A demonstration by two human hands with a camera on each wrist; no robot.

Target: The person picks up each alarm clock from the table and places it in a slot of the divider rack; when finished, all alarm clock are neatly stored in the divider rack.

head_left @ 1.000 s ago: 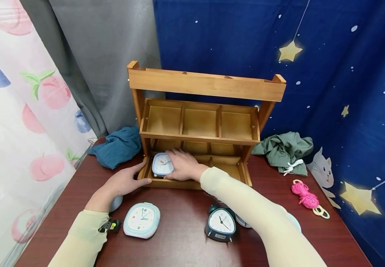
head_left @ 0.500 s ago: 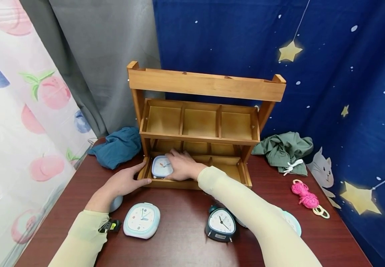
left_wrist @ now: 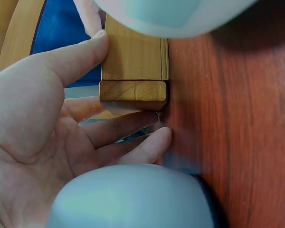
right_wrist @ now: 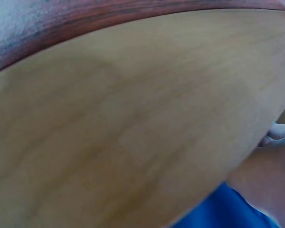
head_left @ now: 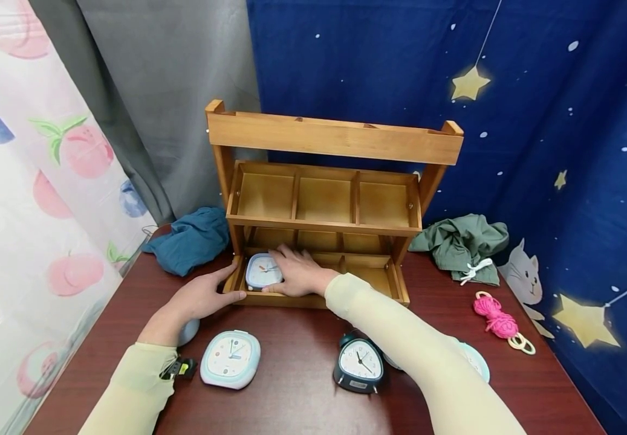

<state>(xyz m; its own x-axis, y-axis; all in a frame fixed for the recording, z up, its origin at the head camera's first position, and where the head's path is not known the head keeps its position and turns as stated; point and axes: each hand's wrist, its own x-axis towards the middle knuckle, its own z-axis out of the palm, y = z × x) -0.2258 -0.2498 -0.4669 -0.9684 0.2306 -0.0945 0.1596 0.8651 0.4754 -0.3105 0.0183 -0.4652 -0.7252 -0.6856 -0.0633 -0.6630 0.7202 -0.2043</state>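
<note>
A small pale-blue clock (head_left: 263, 271) with a white face sits in the leftmost compartment of the bottom tier of a wooden rack (head_left: 324, 214). It leans slightly, with its face turned up and forward. The right hand (head_left: 297, 272) rests against the clock's right side, the fingers curved over its edge and top; how firm the hold is cannot be told from the head view, and the right wrist view shows only blurred wood. The left hand (head_left: 204, 296) lies open against the rack's front left corner, thumb along the front rail, fingers straight beside the corner post (left_wrist: 133, 95), bracing the rack on the dark red table (head_left: 291, 386).

To do this step well, the bracing hand should keep the rack from sliding while the right hand settles the clock flat on the compartment floor, clear of the front rail and the divider to its right. The fingers then need to lift straight up without tipping the clock.

Nearer the person on the table lie a larger pale-blue clock (head_left: 230, 359) and a dark clock (head_left: 359, 363). A blue cloth (head_left: 190, 238) sits left of the rack, a green cloth (head_left: 462, 244) right of it, and pink cord (head_left: 495, 317) further right.
</note>
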